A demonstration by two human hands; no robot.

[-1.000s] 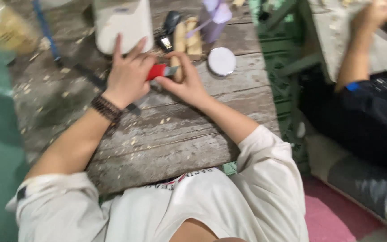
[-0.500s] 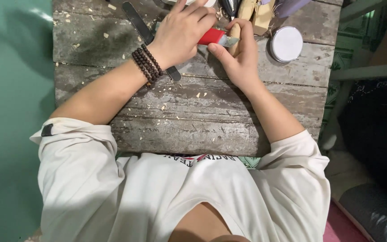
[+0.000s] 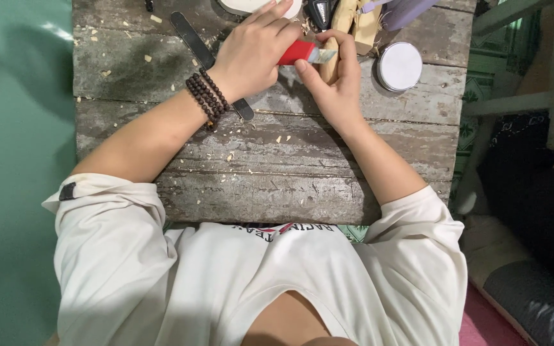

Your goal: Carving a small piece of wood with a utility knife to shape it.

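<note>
Seen from above, a person is working at the far edge of a weathered wooden surface (image 3: 277, 186). The left hand (image 3: 254, 54) is gripping a red-handled knife (image 3: 304, 52), fingers curled tight around it, its long axis lying left to right and the blade pointing right. The right hand (image 3: 331, 80) is holding a pale wooden piece (image 3: 329, 57), its long axis running near to far, fingers wrapped round it. A round white lid (image 3: 399, 66) is lying just right, a dark flat file (image 3: 208, 61) to the left.

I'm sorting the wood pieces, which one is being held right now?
The pale wood piece in the right hand, against the red knife. The other wood pieces lie untouched at the table's far edge.
</note>
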